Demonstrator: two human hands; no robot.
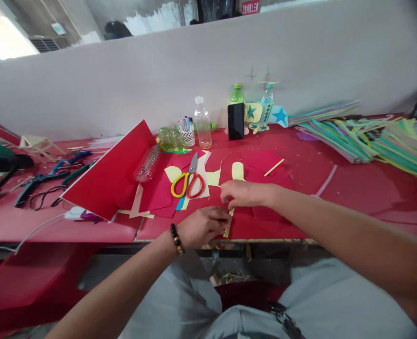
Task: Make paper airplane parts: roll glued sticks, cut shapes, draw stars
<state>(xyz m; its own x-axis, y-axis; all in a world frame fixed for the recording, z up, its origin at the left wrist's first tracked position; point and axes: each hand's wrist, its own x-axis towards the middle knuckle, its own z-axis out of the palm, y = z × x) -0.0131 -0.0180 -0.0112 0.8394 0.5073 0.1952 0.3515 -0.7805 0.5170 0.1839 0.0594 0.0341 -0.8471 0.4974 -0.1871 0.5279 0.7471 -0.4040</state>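
Nearer than the scissors, a yellow strip lies under left hand, against right hand; grasp cannot be told. Beyond, a red sign bears white characters.

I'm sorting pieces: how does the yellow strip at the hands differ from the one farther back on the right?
The near strip is partly covered by the left hand; the far strip lies untouched. The near strip runs steeply up the view; the far strip slants nearer to level. Both are narrow and pale yellow.
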